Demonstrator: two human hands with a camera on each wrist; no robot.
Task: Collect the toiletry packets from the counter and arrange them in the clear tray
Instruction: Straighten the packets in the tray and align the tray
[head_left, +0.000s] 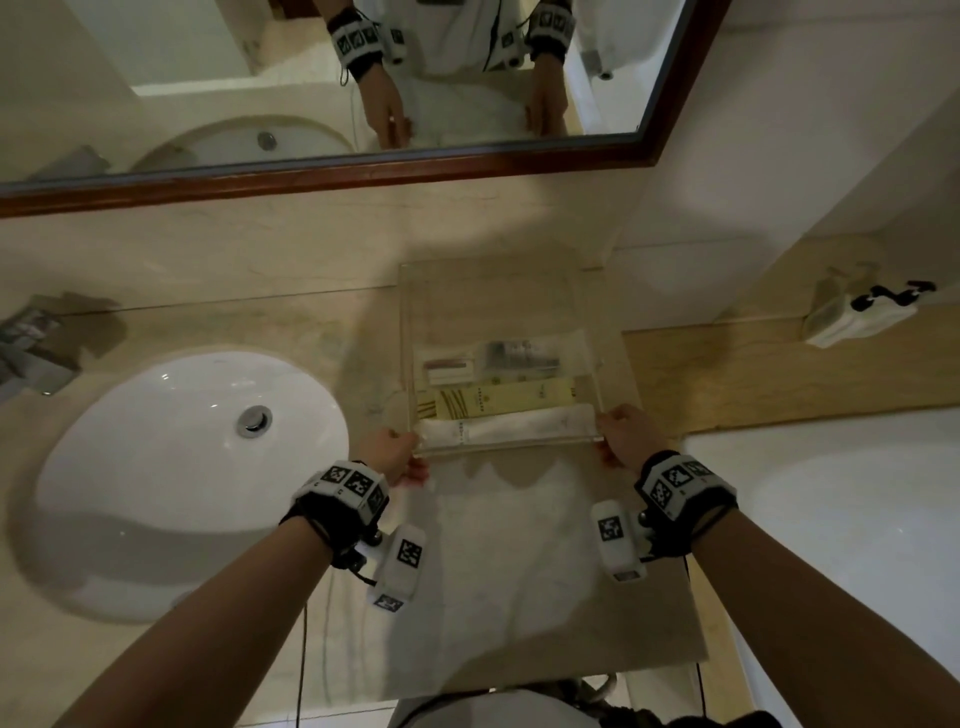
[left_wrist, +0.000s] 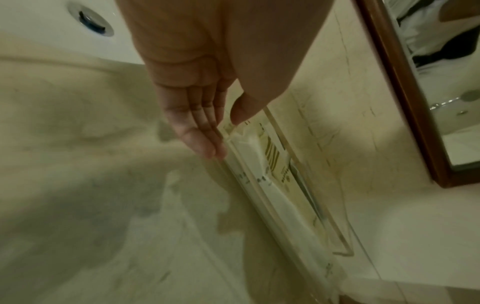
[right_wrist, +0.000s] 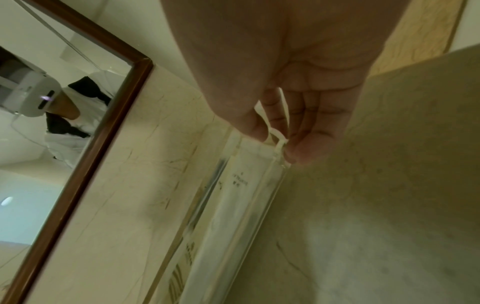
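Observation:
The clear tray (head_left: 493, 301) stands on the marble counter right of the sink. Inside it, side by side, lie a clear packet of small items (head_left: 498, 358), a yellow packet (head_left: 509, 400) and a white packet (head_left: 519, 428) against the near wall. My left hand (head_left: 402, 452) pinches the tray's near left corner, and my right hand (head_left: 618, 434) pinches the near right corner. The left wrist view has my left hand (left_wrist: 226, 133) with the thumb inside the tray wall (left_wrist: 259, 195) and the fingers outside. In the right wrist view my right hand (right_wrist: 278, 144) pinches the tray wall (right_wrist: 267, 185) the same way.
A white sink (head_left: 192, 467) lies left of the tray, with a faucet (head_left: 31, 343) at the far left. A wood-framed mirror (head_left: 363, 78) runs along the back wall. A small white bundle (head_left: 857, 317) sits on the wooden ledge at right.

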